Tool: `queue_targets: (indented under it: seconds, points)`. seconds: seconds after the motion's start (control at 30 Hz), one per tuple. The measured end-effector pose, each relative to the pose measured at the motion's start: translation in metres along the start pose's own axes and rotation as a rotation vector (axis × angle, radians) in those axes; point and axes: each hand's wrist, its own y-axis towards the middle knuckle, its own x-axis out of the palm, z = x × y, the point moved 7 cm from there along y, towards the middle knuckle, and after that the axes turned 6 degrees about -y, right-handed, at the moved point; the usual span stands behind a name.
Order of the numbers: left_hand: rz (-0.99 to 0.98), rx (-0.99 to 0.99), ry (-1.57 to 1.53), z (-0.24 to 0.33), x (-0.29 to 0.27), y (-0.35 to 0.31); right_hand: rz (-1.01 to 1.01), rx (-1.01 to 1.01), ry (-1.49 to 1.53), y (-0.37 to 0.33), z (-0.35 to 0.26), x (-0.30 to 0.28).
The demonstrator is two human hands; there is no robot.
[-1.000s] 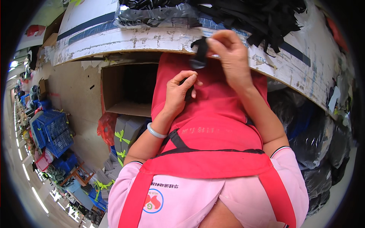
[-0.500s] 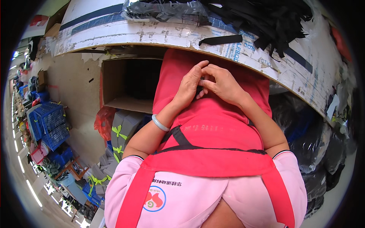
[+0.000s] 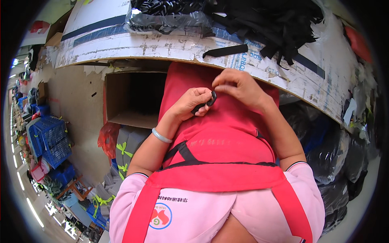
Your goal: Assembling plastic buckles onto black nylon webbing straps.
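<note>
My left hand and my right hand meet over my red apron, just below the edge of the white worktable. Between their fingertips sits a small black plastic buckle, pinched by both hands. A short black strap lies loose on the table edge above my right hand. A pale bangle circles my left wrist.
A heap of black straps and a clear bag of black parts lie on the table. An open cardboard box stands under the table on the left. Blue crates at far left, black bags at right.
My right hand came down from the table edge, leaving a black strap lying there. Both hands drew together on the apron and now pinch a small black buckle.
</note>
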Motion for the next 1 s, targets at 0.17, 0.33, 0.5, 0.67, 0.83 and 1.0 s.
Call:
queue_targets:
  seconds: [0.17,0.33,0.5,0.67,0.83,1.0]
  points:
    - [0.137,0.089,0.031,0.004,-0.001,0.002,0.657,0.111,-0.730,0.008,-0.002,-0.082]
    - [0.201,0.198,0.154,0.010,-0.003,0.007,0.520,0.287,-0.751,0.016,0.037,-0.093]
    - [0.318,0.306,0.262,0.024,-0.005,0.005,0.430,0.126,-0.254,0.009,0.033,-0.082]
    - [0.433,0.340,0.344,0.035,-0.012,-0.004,0.502,-0.062,0.341,-0.018,0.005,-0.098]
    - [0.478,0.446,0.364,0.043,-0.006,-0.005,0.273,0.311,0.505,-0.022,0.010,-0.049]
    - [0.308,0.336,0.205,0.037,0.013,0.004,0.062,0.381,0.734,-0.020,0.021,0.013]
